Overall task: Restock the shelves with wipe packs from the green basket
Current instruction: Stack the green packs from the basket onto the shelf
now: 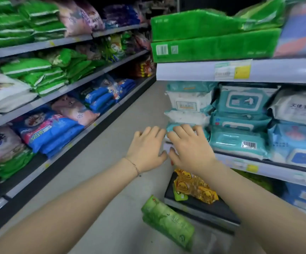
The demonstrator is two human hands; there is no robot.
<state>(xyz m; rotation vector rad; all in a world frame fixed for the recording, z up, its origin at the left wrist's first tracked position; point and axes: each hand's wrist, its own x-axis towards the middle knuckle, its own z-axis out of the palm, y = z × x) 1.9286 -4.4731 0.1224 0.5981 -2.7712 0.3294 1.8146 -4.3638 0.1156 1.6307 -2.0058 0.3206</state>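
Note:
Both my hands reach to the left end of the right-hand shelf (258, 166). My right hand (189, 146) lies flat, fingers spread, on a teal wipe pack (176, 126) at the bottom of a stack of white packs (187, 115). My left hand (146, 149) is beside it, fingers apart, touching the pack's left end. More teal wipe packs (238, 142) and white and blue packs (295, 110) fill the same shelf. The green basket is not visible.
A green multi-pack (167, 221) lies on the grey floor below my arms. Yellow duck-print packs (194, 187) sit on the dark bottom shelf. Green flat packs (214, 43) are on the shelf above. The left aisle shelving (60, 96) holds bagged goods.

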